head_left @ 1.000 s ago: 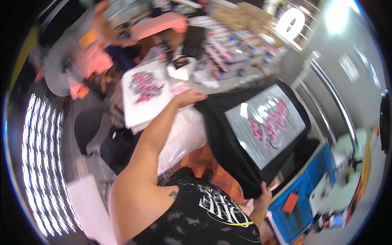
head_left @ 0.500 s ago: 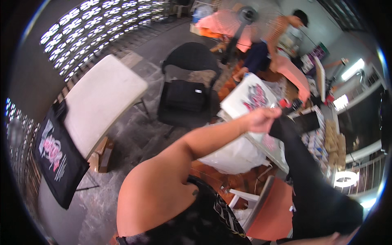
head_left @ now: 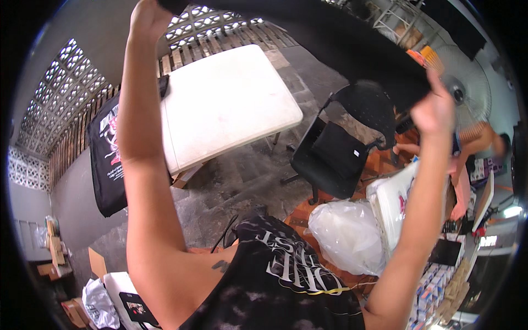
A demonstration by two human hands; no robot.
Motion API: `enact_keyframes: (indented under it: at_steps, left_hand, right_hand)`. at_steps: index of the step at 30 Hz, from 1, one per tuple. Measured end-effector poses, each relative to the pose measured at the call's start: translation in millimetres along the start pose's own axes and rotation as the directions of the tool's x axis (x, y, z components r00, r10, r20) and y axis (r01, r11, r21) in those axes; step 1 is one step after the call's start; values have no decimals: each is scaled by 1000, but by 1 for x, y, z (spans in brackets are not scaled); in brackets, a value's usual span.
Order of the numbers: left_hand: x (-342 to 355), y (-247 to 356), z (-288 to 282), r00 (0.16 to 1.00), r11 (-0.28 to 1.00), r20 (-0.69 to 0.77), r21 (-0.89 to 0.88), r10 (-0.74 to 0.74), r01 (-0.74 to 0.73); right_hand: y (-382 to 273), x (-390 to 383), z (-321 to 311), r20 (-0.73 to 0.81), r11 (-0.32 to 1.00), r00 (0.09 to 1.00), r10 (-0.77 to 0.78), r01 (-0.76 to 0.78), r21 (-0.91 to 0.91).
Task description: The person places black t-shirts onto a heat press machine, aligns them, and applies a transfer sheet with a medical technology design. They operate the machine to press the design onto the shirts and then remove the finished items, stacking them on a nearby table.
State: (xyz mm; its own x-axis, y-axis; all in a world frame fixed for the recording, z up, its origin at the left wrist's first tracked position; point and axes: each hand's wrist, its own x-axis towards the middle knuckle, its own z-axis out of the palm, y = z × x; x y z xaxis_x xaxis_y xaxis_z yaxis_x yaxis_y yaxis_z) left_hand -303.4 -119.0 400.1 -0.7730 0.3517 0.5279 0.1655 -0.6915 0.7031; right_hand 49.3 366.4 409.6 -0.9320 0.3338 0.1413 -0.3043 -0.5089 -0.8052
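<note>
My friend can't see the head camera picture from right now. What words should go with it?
A person's left hand and right hand hold up a long black cloth. Beyond are a white table, a printed black garment draped off its left side, and a black chair.

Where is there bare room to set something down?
White table: between the printed garment at left and the edge facing the chair. Grey floor: between table and chair. Crowded: lower right, with plastic bag, white stack, packages. Held black cloth hides part of the view.
</note>
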Motion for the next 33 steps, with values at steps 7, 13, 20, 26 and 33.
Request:
enact_keyframes:
  at_steps: [7,13,20,26,33]
  left_hand:
    - [-153,-44,-197,796,898,-527,130,-297,421]
    - [-309,-161,-176,824,-451,-556,711,109,540]
    - [-354,-296,-102,735,-555,-533,791,-419,258]
    - [-370,-300,-88,732,-544,-590,759,-341,359]
    - [-347,-395,32,841,-1,121,990,-527,-143]
  right_hand:
    - [265,119,-28,-187,887,867,461,-447,113]
    - [380,50,-129,-365,415,882,297,-464,-783]
    - [365,-208,-265,-247,142,856,454,-343,-928]
    - [375,-524,-319,-801,54,339,493,-931,-360]
    - [417,-669,-208,-883,310,58,466,-945,102]
